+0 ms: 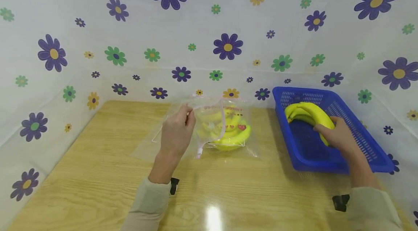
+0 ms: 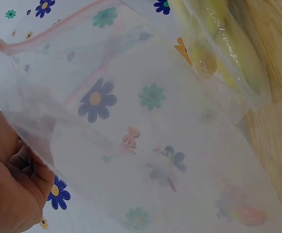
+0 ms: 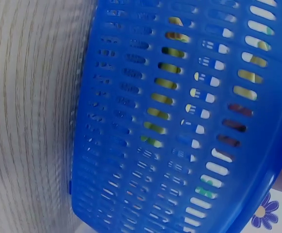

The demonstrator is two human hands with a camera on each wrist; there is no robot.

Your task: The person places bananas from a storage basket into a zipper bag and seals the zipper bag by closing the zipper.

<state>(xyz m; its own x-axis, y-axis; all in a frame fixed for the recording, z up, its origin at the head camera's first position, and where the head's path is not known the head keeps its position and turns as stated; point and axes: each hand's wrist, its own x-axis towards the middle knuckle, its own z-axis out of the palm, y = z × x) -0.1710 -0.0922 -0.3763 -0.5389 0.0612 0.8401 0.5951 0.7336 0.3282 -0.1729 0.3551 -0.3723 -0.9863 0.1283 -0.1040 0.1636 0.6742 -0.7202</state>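
While our left hand (image 1: 176,131) pinches open the clear plastic zip bag (image 1: 212,129) mid-tabletop, our right hand (image 1: 339,137) grips yellow bananas (image 1: 310,114) in the blue slotted plastic basket (image 1: 365,144) near the right edge; a slack mouth could snag them.

Head high, facing down over table (image 1: 98,187); left wrist tight against bag (image 2: 145,121), right against basket (image 3: 179,121), both also in head view.

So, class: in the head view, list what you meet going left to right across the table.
Left hand pinching the bag's open edge → clear bag with bananas inside → blue basket → loose bananas in it, gripped by the right hand.
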